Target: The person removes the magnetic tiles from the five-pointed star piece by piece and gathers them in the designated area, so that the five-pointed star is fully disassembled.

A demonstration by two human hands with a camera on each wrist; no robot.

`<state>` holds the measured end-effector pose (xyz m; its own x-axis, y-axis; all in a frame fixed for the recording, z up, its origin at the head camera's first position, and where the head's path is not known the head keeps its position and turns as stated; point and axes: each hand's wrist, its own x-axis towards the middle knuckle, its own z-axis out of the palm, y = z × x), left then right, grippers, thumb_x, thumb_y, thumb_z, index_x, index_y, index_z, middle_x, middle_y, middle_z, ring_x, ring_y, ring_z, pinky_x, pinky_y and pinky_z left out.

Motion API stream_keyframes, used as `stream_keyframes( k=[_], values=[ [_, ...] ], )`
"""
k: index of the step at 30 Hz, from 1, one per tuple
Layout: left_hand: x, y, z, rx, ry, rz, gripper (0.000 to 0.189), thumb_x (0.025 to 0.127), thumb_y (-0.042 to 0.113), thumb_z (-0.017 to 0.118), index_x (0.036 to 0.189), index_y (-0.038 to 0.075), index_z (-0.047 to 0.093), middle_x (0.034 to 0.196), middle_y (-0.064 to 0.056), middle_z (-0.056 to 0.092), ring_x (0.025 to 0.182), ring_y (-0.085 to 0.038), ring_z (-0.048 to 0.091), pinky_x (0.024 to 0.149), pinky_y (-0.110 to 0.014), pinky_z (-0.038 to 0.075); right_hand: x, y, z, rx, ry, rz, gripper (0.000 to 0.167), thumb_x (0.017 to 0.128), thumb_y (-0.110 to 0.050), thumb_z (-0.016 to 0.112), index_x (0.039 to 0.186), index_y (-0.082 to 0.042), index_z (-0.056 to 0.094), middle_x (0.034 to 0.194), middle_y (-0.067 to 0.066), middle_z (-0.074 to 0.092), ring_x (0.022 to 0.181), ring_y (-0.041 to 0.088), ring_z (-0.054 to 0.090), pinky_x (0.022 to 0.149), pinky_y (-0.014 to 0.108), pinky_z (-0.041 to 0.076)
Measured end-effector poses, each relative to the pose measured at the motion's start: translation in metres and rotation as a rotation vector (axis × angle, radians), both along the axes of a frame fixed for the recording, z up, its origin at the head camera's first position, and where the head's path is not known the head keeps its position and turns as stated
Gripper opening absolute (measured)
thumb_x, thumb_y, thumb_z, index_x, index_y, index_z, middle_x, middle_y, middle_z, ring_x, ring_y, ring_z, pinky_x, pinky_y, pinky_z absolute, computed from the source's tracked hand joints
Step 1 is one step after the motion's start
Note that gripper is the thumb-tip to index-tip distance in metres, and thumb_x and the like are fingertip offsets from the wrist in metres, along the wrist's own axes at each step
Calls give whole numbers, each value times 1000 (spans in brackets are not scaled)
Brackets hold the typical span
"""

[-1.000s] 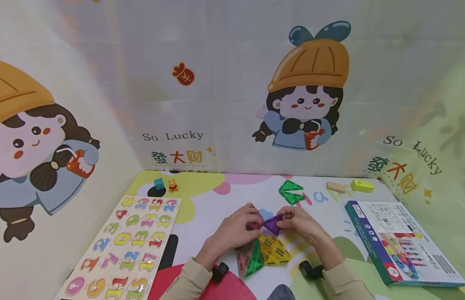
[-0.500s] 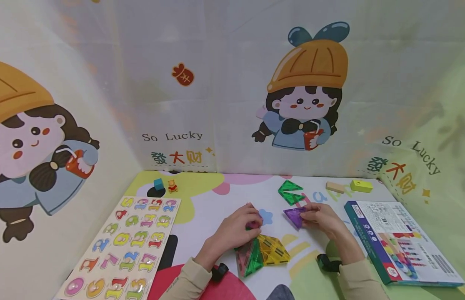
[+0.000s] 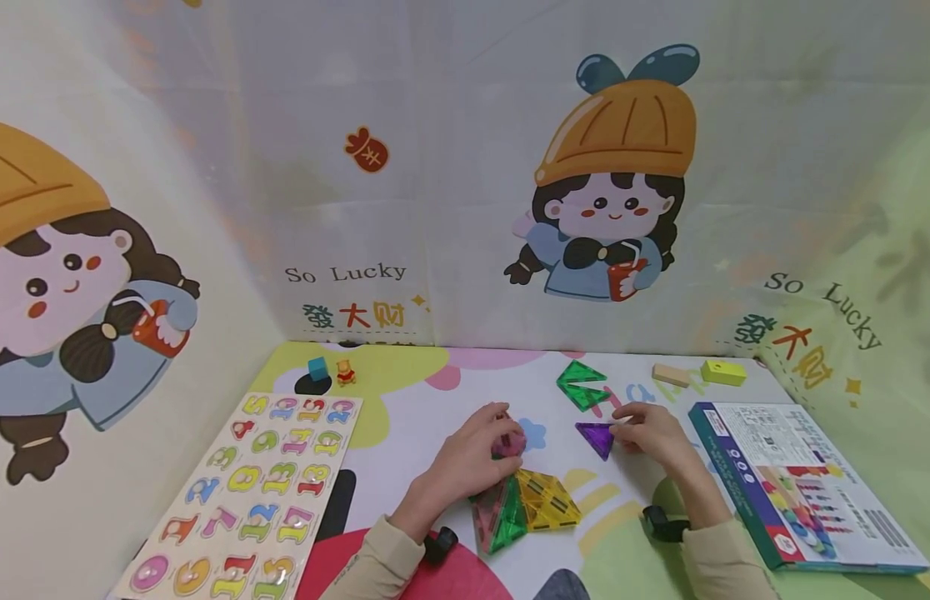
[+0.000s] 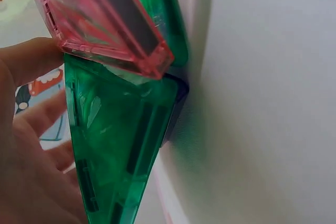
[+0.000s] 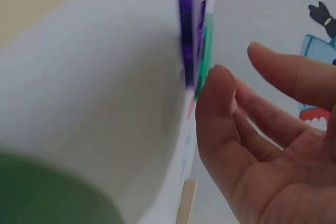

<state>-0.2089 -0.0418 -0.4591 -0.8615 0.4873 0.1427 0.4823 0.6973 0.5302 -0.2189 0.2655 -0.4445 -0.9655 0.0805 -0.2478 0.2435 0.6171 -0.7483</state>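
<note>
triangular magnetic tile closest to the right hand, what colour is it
The triangular magnetic tile is purple, seen best in the head view.

You're getting soft, even, slightly dim light across the backdrop (image 3: pixel 465 167) in the head view, with the box (image 3: pixel 832 467) looking stretched toward the right edge. In your left-wrist view, pale glints mark the green tile (image 4: pixel 113 124); right-wrist, the purple tile (image 5: pixel 188 40) blurs and grey shadow covers the tabletop (image 5: pixel 79 93).
</note>
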Motion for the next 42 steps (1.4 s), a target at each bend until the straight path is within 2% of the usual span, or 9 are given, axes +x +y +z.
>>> stream_keyframes(
  k=[3, 9, 13, 17, 23, 27, 32, 37, 42],
  values=[
    [-1, 0, 0, 10, -26, 75, 47, 89, 43, 68, 132, 28, 59, 154, 0, 43, 137, -21, 47, 97, -55, 50, -1, -10, 2, -38, 30, 70, 38, 94, -19, 65, 124, 4, 61, 95, 10, 67, 78, 19, 59, 70, 29, 52],
    [-3, -3, 1, 19, -129, 205, 72, 84, 55, 69, 145, 23, 48, 143, -2, 54, 118, -20, 57, 92, -54, 51, -9, -41, -1, -139, 40, 286, 34, 94, -16, 64, 123, 3, 65, 90, 13, 69, 73, 20, 59, 66, 30, 50],
    [-4, -5, 1, 19, -180, 212, 79, 83, 59, 68, 147, 20, 46, 136, -4, 59, 111, -19, 58, 91, -54, 51, -16, -61, -7, -198, 25, 411, 38, 94, -18, 64, 125, 3, 65, 97, 12, 71, 75, 20, 60, 67, 31, 50],
    [-6, -5, -1, 40, -184, 179, 76, 83, 59, 70, 145, 19, 49, 130, -4, 61, 104, -17, 57, 85, -48, 53, -22, -79, -12, -207, 4, 489, 42, 92, -18, 65, 127, 4, 63, 101, 11, 70, 80, 19, 60, 72, 31, 52],
    [-8, -5, -4, 48, -170, 163, 75, 82, 58, 72, 143, 20, 52, 128, -4, 62, 103, -16, 57, 84, -44, 54, -26, -93, -12, -181, -3, 509, 37, 89, -19, 67, 120, 2, 67, 98, 9, 68, 79, 18, 55, 71, 30, 48],
    [-10, -7, -3, 51, -165, 163, 75, 82, 58, 72, 144, 21, 52, 129, -4, 62, 104, -16, 57, 83, -43, 54, -28, -96, -13, -218, -7, 501, 31, 89, -17, 68, 112, 3, 66, 96, 11, 67, 81, 19, 55, 74, 32, 49],
    [-9, -8, -3, 53, -160, 156, 79, 82, 58, 72, 147, 20, 49, 134, -4, 62, 109, -18, 59, 87, -45, 53, -31, -94, -17, -262, -19, 474, 30, 89, -16, 69, 110, 4, 63, 92, 10, 62, 80, 18, 55, 75, 30, 49],
    [-9, -8, -3, 51, -158, 152, 81, 82, 58, 72, 149, 20, 47, 132, -4, 63, 108, -18, 59, 86, -44, 53, -32, -93, -18, -344, -46, 448, 31, 91, -15, 69, 111, 7, 60, 91, 8, 59, 80, 18, 57, 76, 30, 52],
    [-10, -8, -3, 47, -153, 148, 81, 82, 58, 72, 149, 18, 47, 135, -5, 61, 115, -20, 60, 91, -47, 53, -31, -92, -19, -463, -81, 416, 32, 92, -11, 67, 113, 9, 54, 89, 7, 58, 79, 16, 63, 77, 28, 58]
  ],
)
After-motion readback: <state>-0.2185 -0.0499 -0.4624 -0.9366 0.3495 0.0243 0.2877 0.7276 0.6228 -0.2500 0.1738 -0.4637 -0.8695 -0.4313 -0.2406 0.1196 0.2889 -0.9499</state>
